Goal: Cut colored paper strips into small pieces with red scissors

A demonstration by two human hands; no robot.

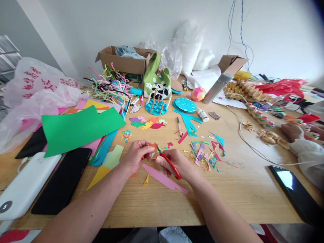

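My left hand [136, 156] pinches a small piece of orange paper [149, 149] over the middle of the table. Red-handled scissors [170, 162] are in my right hand [177, 163], their tips pointing up and left at the orange paper. A long pink paper strip [160, 177] and a yellow scrap [145, 180] lie just below the hands. Beyond them are colourful paper fish [146, 124] and a small pile of paper bits [126, 136]. Many cut scraps [205, 153] are spread right of my right hand.
Green paper [81, 126], a white power bank [27, 185] and a black phone [62, 180] lie left. A panda bag [157, 81], a grey bottle [217, 88] and blue discs [186, 105] stand or lie behind. Another person's hand [292, 131] and a phone [295, 192] are at right.
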